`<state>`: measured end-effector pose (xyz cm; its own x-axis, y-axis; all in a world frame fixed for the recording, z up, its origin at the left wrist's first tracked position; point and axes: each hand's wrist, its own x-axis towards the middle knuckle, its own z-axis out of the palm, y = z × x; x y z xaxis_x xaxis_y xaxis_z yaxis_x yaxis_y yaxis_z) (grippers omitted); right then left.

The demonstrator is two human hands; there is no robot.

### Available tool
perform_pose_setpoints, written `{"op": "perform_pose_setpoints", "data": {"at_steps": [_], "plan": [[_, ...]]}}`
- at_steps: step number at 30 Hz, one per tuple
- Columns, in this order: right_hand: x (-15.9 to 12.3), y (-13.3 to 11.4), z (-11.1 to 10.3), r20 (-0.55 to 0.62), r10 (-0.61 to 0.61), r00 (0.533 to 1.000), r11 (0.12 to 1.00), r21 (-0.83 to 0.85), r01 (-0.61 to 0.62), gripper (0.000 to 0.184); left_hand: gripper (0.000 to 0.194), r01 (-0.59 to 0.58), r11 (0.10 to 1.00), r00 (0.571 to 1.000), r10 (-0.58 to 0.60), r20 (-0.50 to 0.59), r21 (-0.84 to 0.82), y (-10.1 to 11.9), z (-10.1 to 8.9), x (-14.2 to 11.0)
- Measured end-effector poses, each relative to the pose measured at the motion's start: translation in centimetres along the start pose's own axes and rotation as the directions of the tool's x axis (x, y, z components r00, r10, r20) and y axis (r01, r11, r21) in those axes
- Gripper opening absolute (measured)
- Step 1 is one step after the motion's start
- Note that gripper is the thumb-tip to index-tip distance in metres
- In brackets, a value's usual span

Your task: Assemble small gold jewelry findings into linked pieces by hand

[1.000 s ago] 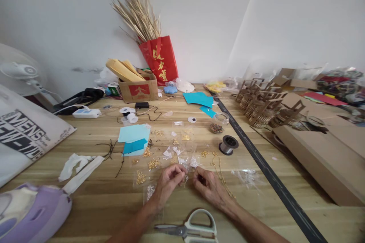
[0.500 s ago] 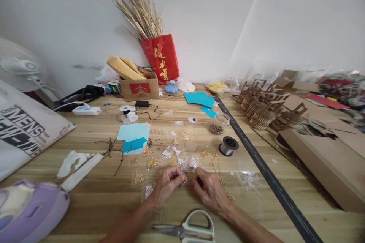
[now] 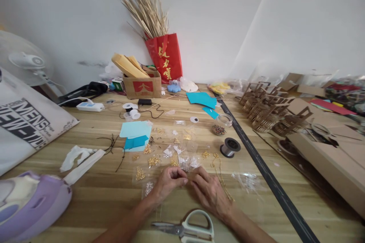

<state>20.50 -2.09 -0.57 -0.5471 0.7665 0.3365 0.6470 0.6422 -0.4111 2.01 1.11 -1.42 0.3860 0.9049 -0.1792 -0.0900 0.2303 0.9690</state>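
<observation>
My left hand [image 3: 172,183] is closed in a pinch, thumb against forefinger, just above the wooden table. My right hand [image 3: 209,191] faces it closely, fingers curled down and bunched near the left fingertips. Whatever lies between the fingers is too small to make out. Silver findings [image 3: 194,162] in clear packets lie just beyond the fingertips. Gold findings [image 3: 154,160] are behind the left hand, and silver rings [image 3: 149,188] sit by the left wrist. A gold chain [image 3: 220,174] runs beside my right hand. Scissors [image 3: 179,229] with pale handles lie below both hands.
A spool of clear line [image 3: 230,147] and a jar of beads [image 3: 218,129] stand right of centre. Blue sheets [image 3: 136,142] lie left. A purple appliance [image 3: 37,205] fills the lower left. Small woven baskets [image 3: 262,112] and a cardboard box [image 3: 327,167] occupy the right.
The view has turned slightly left, so the table items appear shifted right. My right hand's fingers have stretched a little toward the left hand, which stays pinched.
</observation>
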Motion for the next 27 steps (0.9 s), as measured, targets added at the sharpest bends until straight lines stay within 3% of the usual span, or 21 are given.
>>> {"op": "perform_pose_setpoints", "data": {"at_steps": [4,11,18,27], "plan": [[-0.4,0.1,0.1,-0.038,-0.036,0.999,0.998,-0.044,0.034,0.027,0.014,-0.032,0.999,0.999,0.032,0.007,0.033,0.0,0.3,-0.3],[-0.2,-0.5,0.0,0.034,-0.107,0.994,0.993,-0.053,0.109,0.023,0.015,-0.1,0.989,0.995,0.1,0.012,0.111,-0.8,0.8,-0.4],[0.2,-0.9,-0.2,0.098,-0.09,0.991,0.995,-0.034,0.093,0.018,0.011,-0.164,0.959,0.984,0.176,-0.033,0.23,-1.5,1.0,-0.3],[0.1,-0.8,-0.3,0.115,-0.099,0.988,0.983,-0.145,0.115,0.013,0.008,-0.186,0.94,0.972,0.219,-0.087,0.286,-0.4,1.5,-0.8]]}}
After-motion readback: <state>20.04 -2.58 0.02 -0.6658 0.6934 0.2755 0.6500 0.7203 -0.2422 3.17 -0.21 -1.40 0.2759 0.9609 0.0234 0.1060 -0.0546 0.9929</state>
